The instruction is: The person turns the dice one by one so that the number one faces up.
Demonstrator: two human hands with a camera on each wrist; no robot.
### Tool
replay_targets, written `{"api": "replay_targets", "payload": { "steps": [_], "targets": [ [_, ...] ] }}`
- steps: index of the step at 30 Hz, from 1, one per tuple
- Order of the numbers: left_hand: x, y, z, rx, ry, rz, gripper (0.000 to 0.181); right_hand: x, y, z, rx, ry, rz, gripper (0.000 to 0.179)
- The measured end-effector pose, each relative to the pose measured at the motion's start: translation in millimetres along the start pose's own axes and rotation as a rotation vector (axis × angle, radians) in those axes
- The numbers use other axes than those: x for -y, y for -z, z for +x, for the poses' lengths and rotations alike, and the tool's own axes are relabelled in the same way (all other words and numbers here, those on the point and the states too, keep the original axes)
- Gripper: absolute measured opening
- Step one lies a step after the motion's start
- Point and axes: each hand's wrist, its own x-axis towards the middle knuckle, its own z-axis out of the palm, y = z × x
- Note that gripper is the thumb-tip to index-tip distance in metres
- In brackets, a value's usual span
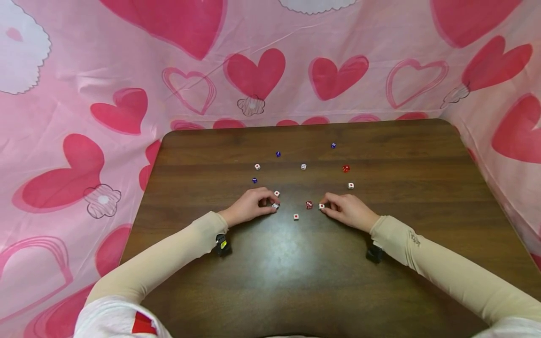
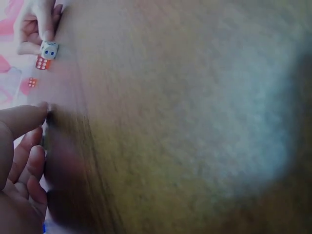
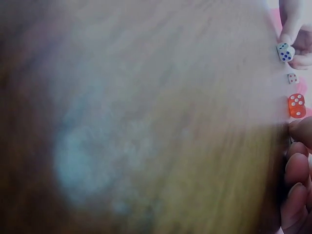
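Observation:
My left hand rests low over the table and pinches a white die between thumb and fingers. Another white die, red dot up, lies by its fingertips. Opposite it, my right hand pinches a white die with a red dot on top. A dark red die sits just left of that die. Nearer me, between the hands, lies a white die. In both wrist views my own fingers hide most of the held die.
Farther back lie blue dice, white dice and a bright red die. A white die is beyond my right hand, a blue die beyond my left. Heart-patterned cloth surrounds the brown table.

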Motion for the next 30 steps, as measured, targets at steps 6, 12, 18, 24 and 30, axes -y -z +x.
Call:
{"api": "replay_targets", "payload": {
  "steps": [6,12,18,24,30],
  "targets": [
    [2.2,-2.0,1.1,0.023,0.014,0.030,0.027,-0.2,-0.8,-0.2,0.000,0.002,-0.004,0.013],
    [5.1,-0.4,-0.2,-0.005,-0.021,-0.003,0.021,0.2,-0.7,0.0,-0.010,0.004,-0.010,0.013],
    [5.4,-0.9,-1.0,-0.026,-0.034,-0.012,0.015,0.0,-1.3,0.0,-0.016,0.007,-0.018,0.013],
    [4.2,-2.1,0.1,-0.020,-0.023,0.002,0.014,-0.4,-2.1,-0.1,-0.028,0.009,-0.019,0.013],
    [3.5,-2.1,2.2,-0.015,-0.034,0.026,0.013,-1.0,-3.4,-0.2,-0.040,0.013,-0.031,0.014]
  ]
}}
